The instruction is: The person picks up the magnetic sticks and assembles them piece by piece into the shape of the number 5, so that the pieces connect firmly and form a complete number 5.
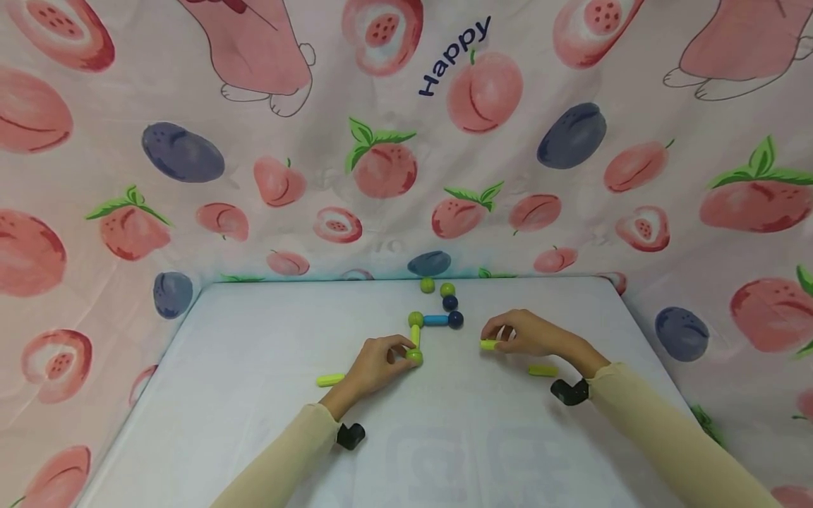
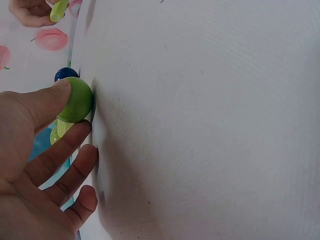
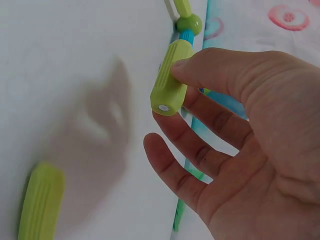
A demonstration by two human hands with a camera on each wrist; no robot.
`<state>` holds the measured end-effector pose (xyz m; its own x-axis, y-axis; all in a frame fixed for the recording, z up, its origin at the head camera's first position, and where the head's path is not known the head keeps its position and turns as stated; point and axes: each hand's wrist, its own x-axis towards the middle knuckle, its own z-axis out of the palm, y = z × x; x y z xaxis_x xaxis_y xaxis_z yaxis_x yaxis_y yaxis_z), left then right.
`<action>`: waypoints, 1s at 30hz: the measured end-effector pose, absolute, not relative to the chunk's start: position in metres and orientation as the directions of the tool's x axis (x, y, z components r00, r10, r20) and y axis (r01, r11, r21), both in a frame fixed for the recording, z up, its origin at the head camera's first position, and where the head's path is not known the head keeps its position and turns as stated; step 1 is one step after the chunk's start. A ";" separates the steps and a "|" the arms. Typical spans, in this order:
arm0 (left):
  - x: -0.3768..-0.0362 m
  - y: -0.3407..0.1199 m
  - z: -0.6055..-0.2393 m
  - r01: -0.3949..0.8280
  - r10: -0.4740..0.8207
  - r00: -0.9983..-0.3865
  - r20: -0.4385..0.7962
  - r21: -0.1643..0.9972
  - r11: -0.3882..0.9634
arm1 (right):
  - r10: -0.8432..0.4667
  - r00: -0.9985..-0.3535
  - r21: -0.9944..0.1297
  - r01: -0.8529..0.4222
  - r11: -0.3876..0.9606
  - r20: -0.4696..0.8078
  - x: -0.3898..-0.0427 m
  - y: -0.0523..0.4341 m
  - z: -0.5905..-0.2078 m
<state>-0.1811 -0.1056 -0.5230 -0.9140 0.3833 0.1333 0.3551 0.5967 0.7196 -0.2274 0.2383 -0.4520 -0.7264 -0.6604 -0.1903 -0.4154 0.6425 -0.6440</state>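
My left hand point(image 1: 376, 367) pinches a green ball point(image 2: 79, 100) between thumb and finger, low at the table. A yellow-green magnetic rod point(image 1: 416, 336) runs from that ball to another green ball point(image 1: 416, 319). From there a blue rod point(image 1: 436, 320) reaches a dark blue ball point(image 1: 455, 319); these parts form a bent chain. My right hand point(image 1: 526, 333) holds a yellow-green magnetic rod point(image 3: 171, 77) between thumb and fingers, above the table and apart from the chain. A pale round tip shows at the rod's near end in the right wrist view.
Behind the chain lie two green balls, one left point(image 1: 428, 285) and one right point(image 1: 447, 290), with a dark blue ball point(image 1: 450, 303) by the right one. One loose yellow-green rod point(image 1: 330, 380) lies beside my left hand, another point(image 1: 543, 370) below my right. A fruit-patterned cloth point(image 1: 381, 233) borders the table.
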 end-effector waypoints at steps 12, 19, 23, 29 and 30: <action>-0.181 -0.106 -0.521 0.340 0.382 -0.917 0.114 0.725 0.599 | -0.729 -0.669 -0.670 -0.476 0.570 -0.144 -0.234 0.196 -0.461; -0.182 -0.105 -0.521 0.335 0.381 -0.918 0.107 0.723 0.604 | -0.738 -0.657 -0.665 -0.483 0.569 -0.155 -0.236 0.175 -0.465; -0.182 -0.105 -0.521 0.333 0.379 -0.919 0.104 0.719 0.610 | -0.738 -0.655 -0.670 -0.475 0.571 -0.165 -0.236 0.164 -0.467; -0.183 -0.105 -0.522 0.339 0.381 -0.918 0.110 0.715 0.612 | -0.748 -0.642 -0.675 -0.479 0.561 -0.166 -0.239 0.152 -0.474; -0.183 -0.105 -0.522 0.337 0.380 -0.919 0.106 0.715 0.613 | -0.753 -0.638 -0.676 -0.483 0.556 -0.163 -0.239 0.151 -0.476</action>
